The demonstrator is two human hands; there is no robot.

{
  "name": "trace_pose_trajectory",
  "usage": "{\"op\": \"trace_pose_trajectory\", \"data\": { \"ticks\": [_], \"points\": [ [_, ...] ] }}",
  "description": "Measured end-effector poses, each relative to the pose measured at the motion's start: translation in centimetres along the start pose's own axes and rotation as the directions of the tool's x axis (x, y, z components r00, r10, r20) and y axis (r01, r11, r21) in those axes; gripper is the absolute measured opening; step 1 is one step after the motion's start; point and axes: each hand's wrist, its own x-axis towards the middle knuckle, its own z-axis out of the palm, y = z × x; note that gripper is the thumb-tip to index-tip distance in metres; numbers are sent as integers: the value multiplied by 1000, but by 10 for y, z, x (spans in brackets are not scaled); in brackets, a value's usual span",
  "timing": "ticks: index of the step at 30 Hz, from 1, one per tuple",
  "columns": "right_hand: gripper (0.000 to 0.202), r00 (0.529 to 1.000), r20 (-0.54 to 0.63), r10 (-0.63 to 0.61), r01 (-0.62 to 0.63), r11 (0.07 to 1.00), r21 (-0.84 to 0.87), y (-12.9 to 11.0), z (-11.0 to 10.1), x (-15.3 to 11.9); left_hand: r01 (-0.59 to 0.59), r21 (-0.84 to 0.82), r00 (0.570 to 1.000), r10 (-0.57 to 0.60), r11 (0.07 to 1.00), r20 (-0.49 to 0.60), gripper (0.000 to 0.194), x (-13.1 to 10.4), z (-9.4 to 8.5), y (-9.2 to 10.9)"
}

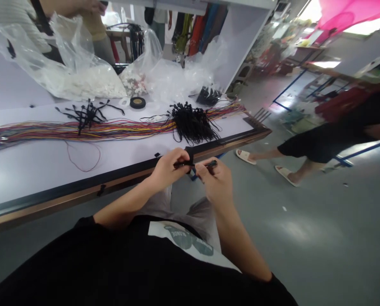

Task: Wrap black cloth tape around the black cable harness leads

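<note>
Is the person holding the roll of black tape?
No, the roll of black tape lies on the white tabletop, away from the left hand and the right hand.

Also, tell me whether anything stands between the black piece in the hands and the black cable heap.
Nothing visible stands between the black piece and the black cable heap; the path just crosses the table's dark edge. A small black bit lies off to the left.
</note>
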Motion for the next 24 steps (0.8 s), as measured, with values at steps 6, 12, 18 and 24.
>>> {"op": "trace_pose_trajectory", "data": {
  "ticks": [6, 12, 18, 24],
  "points": [
    [16, 1000, 3, -20, 20, 999, 26, 12, 12, 2, -15, 32, 989, 20, 999, -144, 11, -4, 18, 1],
    [14, 912, -98, -397, 384, 914, -130, 15, 7, 1, 318, -550, 933, -357, 772, 38, 41, -4, 9, 15],
    [19, 972, -103, -211, 219, 972, 83, 15, 10, 3, 506, -668, 862, -352, 546, 365, 54, -4, -3, 15],
    [21, 996, -45, -76, 79, 994, 72, 14, 0, 5, 77, -363, 890, 100, 929, 446, 78, -8, -17, 14]
  ]
}}
